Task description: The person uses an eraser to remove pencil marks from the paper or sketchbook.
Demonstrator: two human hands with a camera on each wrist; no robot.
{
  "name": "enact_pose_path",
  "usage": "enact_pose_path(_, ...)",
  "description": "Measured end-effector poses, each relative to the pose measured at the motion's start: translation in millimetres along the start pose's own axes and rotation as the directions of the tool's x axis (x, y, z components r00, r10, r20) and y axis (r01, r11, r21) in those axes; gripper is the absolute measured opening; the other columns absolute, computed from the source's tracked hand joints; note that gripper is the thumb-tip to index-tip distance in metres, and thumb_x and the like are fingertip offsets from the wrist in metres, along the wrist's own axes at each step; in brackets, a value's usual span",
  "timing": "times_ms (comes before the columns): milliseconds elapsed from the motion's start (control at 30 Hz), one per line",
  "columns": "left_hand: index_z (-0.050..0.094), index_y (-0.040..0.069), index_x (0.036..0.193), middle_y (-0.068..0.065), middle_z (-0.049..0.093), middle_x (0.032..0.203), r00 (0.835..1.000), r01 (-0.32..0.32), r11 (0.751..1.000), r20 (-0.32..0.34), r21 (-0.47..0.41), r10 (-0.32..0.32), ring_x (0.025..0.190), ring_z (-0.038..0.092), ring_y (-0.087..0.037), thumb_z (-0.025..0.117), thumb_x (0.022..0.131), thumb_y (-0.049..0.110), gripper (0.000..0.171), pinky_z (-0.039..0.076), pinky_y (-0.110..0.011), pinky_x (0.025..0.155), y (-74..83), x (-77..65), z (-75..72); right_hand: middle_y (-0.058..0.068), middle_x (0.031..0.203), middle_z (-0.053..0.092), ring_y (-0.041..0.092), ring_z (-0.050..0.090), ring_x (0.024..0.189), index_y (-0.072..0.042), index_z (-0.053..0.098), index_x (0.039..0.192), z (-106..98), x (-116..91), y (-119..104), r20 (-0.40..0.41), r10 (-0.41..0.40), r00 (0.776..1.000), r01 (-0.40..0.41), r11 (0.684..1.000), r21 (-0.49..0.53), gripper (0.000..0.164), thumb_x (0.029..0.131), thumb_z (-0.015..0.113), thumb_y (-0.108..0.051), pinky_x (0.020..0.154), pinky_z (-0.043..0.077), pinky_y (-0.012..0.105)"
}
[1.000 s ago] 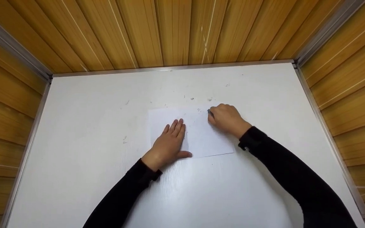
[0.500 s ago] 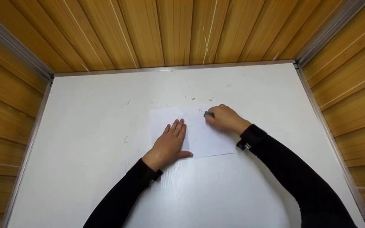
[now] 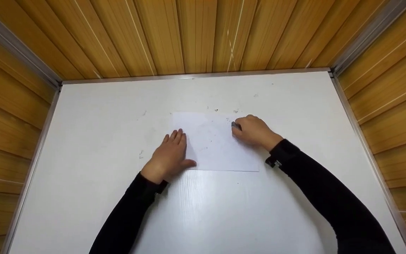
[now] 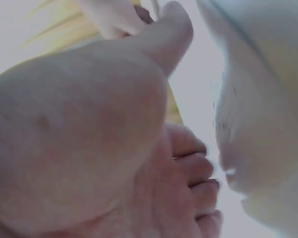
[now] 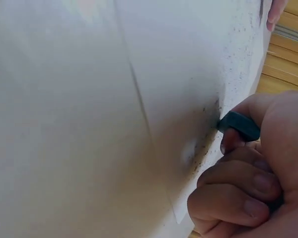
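A white sheet of paper [image 3: 224, 151] lies on the white table with dark crumbs scattered over it. My left hand [image 3: 169, 151] rests on the sheet's left side, fingers straight and thumb spread toward the near edge. In the left wrist view its palm and fingers [image 4: 193, 168] show from below. My right hand [image 3: 256, 130] pinches a small dark teal eraser [image 5: 238, 125] between curled fingers, over the sheet's far right part. The eraser's end touches the paper or nearly so, among crumbs [image 5: 203, 148]. Most of the eraser is hidden in the hand.
The white tabletop [image 3: 93, 148] carries small dark crumbs beyond and left of the sheet. Wood-patterned panels [image 3: 196, 38] stand along its back and both sides, with a grey metal strip [image 3: 174, 77] at the back edge.
My left hand has moved left across the paper. The sheet has turned slightly and its left part shifted away from me. My right hand went slightly left, then back right with the eraser.
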State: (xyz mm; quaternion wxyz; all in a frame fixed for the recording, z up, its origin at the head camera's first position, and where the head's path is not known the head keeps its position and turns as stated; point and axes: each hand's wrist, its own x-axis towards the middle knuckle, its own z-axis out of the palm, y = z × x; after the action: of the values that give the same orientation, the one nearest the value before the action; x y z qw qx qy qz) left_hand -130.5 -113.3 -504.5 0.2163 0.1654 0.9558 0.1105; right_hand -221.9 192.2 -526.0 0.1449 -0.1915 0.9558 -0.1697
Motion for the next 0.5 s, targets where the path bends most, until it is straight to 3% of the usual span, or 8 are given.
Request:
enact_pose_path(100,0.022,-0.011,0.172,-0.030,0.016,0.183,0.999,0.029,1.000,0.023,-0.002,-0.029,0.173,0.016,-0.044,0.079,0.097,0.060,0.117,0.017,-0.057,0.141,-0.3,-0.8,-2.4,0.004,0.076,0.057,0.027,0.060,0.085,-0.015,0.054,0.079,10,-8,-22,0.030,-0.105,0.994,0.105,0.994,0.012,0.033,0.108,0.057,-0.030,0.081,0.052,0.044)
enact_pose_path(200,0.023,-0.011,0.171,-0.030,0.017,0.182,0.998,0.057,0.998,0.020,0.034,-0.057,0.172,0.018,-0.044,0.079,0.095,0.064,0.121,0.020,-0.057,0.141,5.0,-1.5,-2.4,-0.003,0.069,0.048,0.019,0.054,0.073,-0.016,0.053,0.077,24,-18,-51,0.065,-0.261,0.963,0.259,0.965,0.030,0.034,0.109,0.058,-0.028,0.071,0.048,0.036)
enact_pose_path(300,0.025,-0.010,0.171,-0.029,0.019,0.182,0.997,0.074,0.994,0.006,0.082,-0.075,0.172,0.020,-0.043,0.079,0.093,0.068,0.123,0.023,-0.056,0.140,11.0,-2.6,-1.0,-0.007,0.067,0.040,0.014,0.046,0.067,-0.016,0.050,0.075,34,-26,-68,0.043,-0.348,0.937,0.348,0.937,0.007,0.035,0.107,0.062,-0.025,0.063,0.040,0.029)
enact_pose_path(400,0.027,-0.010,0.170,-0.029,0.021,0.182,0.998,0.070,0.992,-0.007,0.107,-0.070,0.172,0.022,-0.042,0.078,0.092,0.070,0.123,0.025,-0.056,0.139,15.8,-2.5,1.0,-0.006,0.066,0.039,0.015,0.045,0.066,-0.014,0.051,0.074,32,-26,-59,0.002,-0.334,0.942,0.334,0.942,-0.023,0.034,0.105,0.063,-0.021,0.062,0.040,0.030)
enact_pose_path(500,0.026,-0.010,0.171,-0.028,0.021,0.182,0.999,0.050,0.994,-0.004,0.101,-0.050,0.172,0.023,-0.041,0.080,0.092,0.068,0.123,0.025,-0.056,0.139,20.1,-2.0,1.9,0.001,0.071,0.054,0.023,0.057,0.073,-0.011,0.060,0.080,18,-20,-30,-0.048,-0.226,0.973,0.225,0.974,-0.020,0.028,0.106,0.061,-0.022,0.069,0.052,0.041)
